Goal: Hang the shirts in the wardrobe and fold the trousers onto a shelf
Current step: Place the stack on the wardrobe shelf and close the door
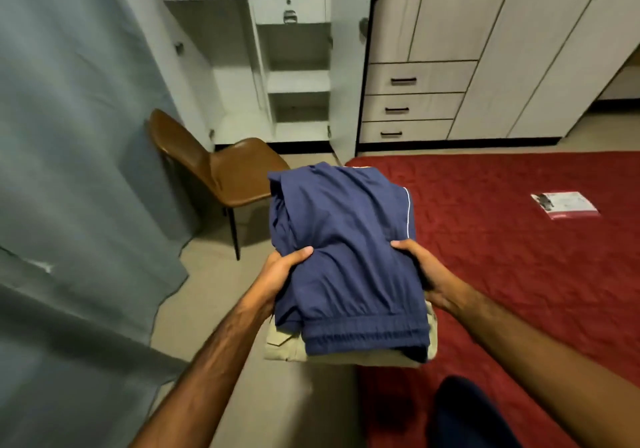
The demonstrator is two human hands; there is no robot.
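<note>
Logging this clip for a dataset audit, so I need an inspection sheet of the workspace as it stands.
Surface: red bedcover, mostly bare.
Job's things: folded blue trousers stacked on beige trousers, carried toward the open wardrobe.
Clutter: printed packet on the bedcover.
Grippers: left hand and right hand grip the stack's sides.
Cables: nothing seen.
Surroundings: brown chair, grey curtain, closed drawers.

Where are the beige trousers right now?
In the head view, low centre: the beige trousers lie folded beneath the blue trousers, the stack held between left hand and right hand, beside the red bed.
</note>
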